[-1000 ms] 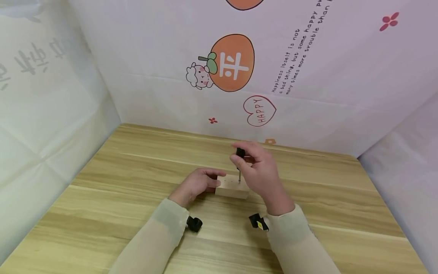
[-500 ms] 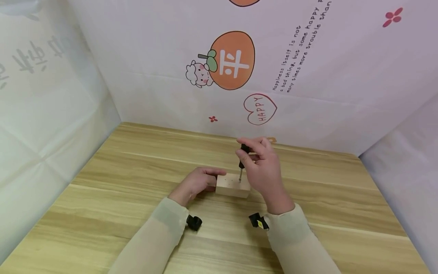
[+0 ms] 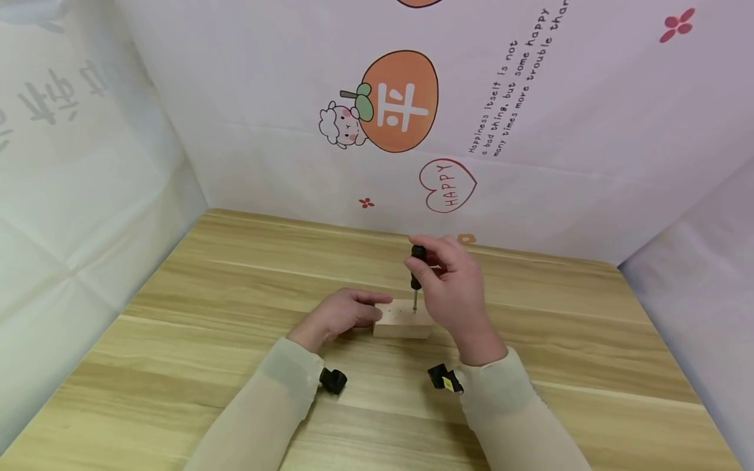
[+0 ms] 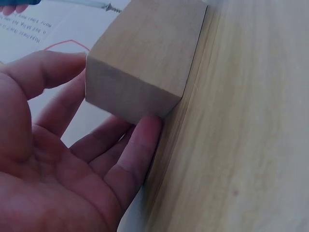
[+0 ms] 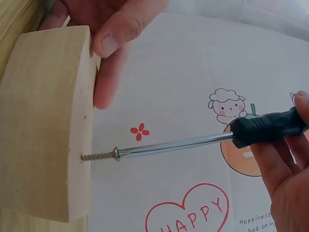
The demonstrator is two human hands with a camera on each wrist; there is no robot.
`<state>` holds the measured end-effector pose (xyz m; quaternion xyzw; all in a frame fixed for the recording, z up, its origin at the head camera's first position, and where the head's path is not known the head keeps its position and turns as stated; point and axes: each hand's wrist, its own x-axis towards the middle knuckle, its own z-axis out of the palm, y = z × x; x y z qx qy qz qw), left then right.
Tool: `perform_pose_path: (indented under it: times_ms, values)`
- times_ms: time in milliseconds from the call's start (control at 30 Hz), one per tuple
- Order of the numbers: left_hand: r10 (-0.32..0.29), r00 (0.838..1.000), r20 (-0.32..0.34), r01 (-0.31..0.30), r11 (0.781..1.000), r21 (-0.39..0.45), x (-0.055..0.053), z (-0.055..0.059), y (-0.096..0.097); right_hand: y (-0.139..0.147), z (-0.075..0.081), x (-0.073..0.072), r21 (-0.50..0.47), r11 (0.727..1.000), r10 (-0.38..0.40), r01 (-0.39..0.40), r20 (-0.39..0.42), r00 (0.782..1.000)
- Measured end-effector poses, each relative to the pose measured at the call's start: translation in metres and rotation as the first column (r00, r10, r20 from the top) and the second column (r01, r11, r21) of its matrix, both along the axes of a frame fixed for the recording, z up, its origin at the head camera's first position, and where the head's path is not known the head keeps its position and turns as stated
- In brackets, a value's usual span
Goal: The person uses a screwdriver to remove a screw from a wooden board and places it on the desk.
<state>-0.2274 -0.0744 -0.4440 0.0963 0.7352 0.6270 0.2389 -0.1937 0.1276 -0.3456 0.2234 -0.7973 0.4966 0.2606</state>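
Observation:
A pale wooden block [image 3: 402, 330] lies on the table, with a few small holes in its upper face. My left hand [image 3: 341, 313] grips the block's left end, thumb at the top edge and fingers at the far side. In my right hand [image 3: 456, 291] is a screwdriver with a black handle [image 3: 415, 280], pinched between thumb and fingers and held nearly upright. Its steel shaft [image 5: 174, 146] meets the head of a screw [image 5: 100, 156] in the right wrist view. The screw's point sits in a hole of the block, most of its thread showing.
The wood-grain table [image 3: 224, 327] reaches back to a white printed cloth [image 3: 265, 150] that hangs behind and along both sides. Black wrist cameras [image 3: 333, 381] are strapped at the two cuffs, near the table.
My right hand has shifted slightly up and to the right, its fingers changing position on the screwdriver handle. The handle leaned right and now stands straighter. My left thumb came off the block briefly.

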Motion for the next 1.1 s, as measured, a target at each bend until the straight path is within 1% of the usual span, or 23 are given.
perform_pose_path:
  times_ms: [100,167,233,267,333,400,467,500,533,633,700,767,833,1000,1067,1100]
  values:
    - [-0.021,1.000,-0.018,0.020,0.999,-0.032,0.001,0.000,-0.001,-0.001,0.000,0.000,0.004,1.000,-0.011,0.011,-0.009,1.000]
    - [-0.016,1.000,-0.025,0.015,0.999,-0.037,0.000,-0.001,0.000,0.000,0.002,0.000,0.014,1.000,0.005,-0.005,-0.009,1.000]
    - [-0.005,1.000,-0.029,0.004,0.999,-0.041,0.001,0.000,0.001,0.002,0.003,-0.001,0.022,0.998,0.055,-0.055,-0.003,0.998]
    - [0.001,1.000,-0.030,-0.002,0.999,-0.042,0.002,0.000,0.002,0.004,0.004,-0.001,0.018,0.995,0.100,-0.100,0.006,0.995]
    - [0.010,0.999,-0.031,-0.011,0.999,-0.048,0.003,0.002,0.004,0.007,0.003,-0.002,-0.018,0.977,0.214,-0.214,0.032,0.976]
    - [0.012,0.999,-0.030,-0.013,0.999,-0.049,0.005,0.004,0.006,0.011,0.002,-0.004,-0.072,0.945,0.323,-0.318,0.060,0.945]
    - [0.008,1.000,-0.028,-0.010,0.999,-0.049,0.006,0.005,0.008,0.013,0.000,-0.005,-0.119,0.914,0.397,-0.387,0.076,0.915]
    - [0.006,1.000,-0.029,-0.008,0.999,-0.047,0.006,0.006,0.008,0.014,-0.001,-0.005,-0.125,0.908,0.410,-0.400,0.074,0.909]
    - [0.004,1.000,-0.030,-0.006,0.999,-0.045,0.007,0.006,0.009,0.014,-0.002,-0.005,-0.117,0.909,0.408,-0.399,0.066,0.911]
    - [0.013,0.999,-0.042,-0.015,0.999,-0.044,0.007,0.004,0.011,0.012,-0.004,-0.001,-0.060,0.938,0.345,-0.342,0.038,0.938]
    - [0.032,0.998,-0.057,-0.034,0.999,-0.033,0.006,0.003,0.012,0.010,-0.004,0.002,-0.027,0.953,0.302,-0.302,0.008,0.953]
    - [0.054,0.996,-0.071,-0.056,0.998,-0.027,0.005,0.002,0.014,0.009,-0.004,0.004,-0.013,0.964,0.267,-0.267,0.004,0.964]
    - [0.065,0.994,-0.093,-0.067,0.998,-0.021,0.004,0.001,0.015,0.009,-0.004,0.003,-0.018,0.966,0.256,-0.256,0.009,0.967]
    - [0.053,0.993,-0.108,-0.059,0.997,-0.053,0.005,0.002,0.014,0.010,-0.003,0.004,-0.055,0.975,0.218,-0.214,0.089,0.972]
    - [0.041,0.994,-0.104,-0.048,0.997,-0.064,0.006,0.003,0.013,0.009,-0.003,0.005,-0.032,0.984,0.178,-0.176,0.082,0.981]
    - [0.035,0.994,-0.101,-0.042,0.997,-0.068,0.006,0.004,0.013,0.008,-0.002,0.005,-0.008,0.989,0.149,-0.149,0.066,0.987]
